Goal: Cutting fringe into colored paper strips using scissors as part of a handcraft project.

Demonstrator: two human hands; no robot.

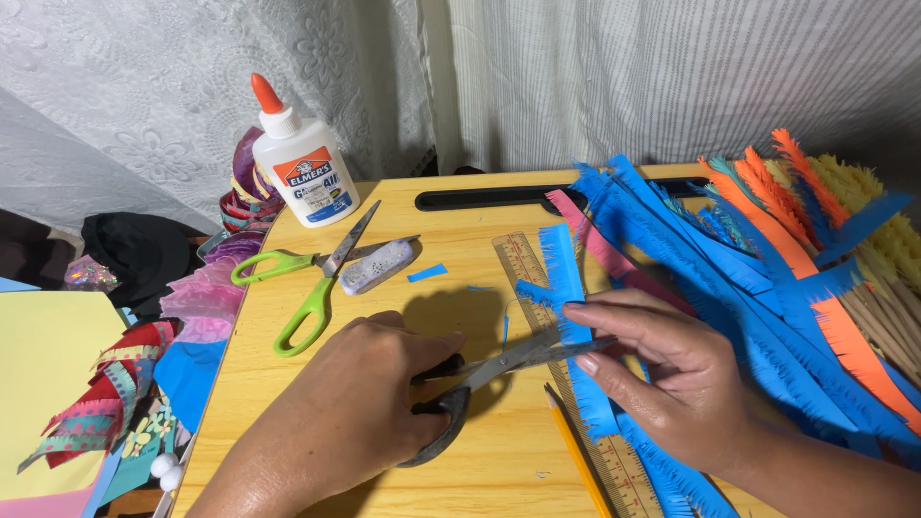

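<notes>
Nearest the camera, the left hand (360,403) is closed around the dark handles of a pair of grey scissors (499,369), fingers through the loops, with the blades pointing right and slightly up. Their tips meet the edge of a fringed blue paper strip (568,307), which lies just right of that grip and runs from the upper middle of the table down toward the lower right corner. The right hand (662,374) pinches this strip, thumb beneath and fingers on top, just beyond the blade tips, so the strip sits between the two hands. Under the strip lie a clear ruler (523,264) and a yellow pencil (576,456) on the wooden table (384,480). Farther back rest green-handled scissors (307,288), a small speckled glue stick (376,266) just beside them and a white glue bottle (302,168) with an orange cap. A heap of blue, orange and yellow fringed strips (796,278) fills the right side; coloured paper scraps (125,384) hang off the left.
</notes>
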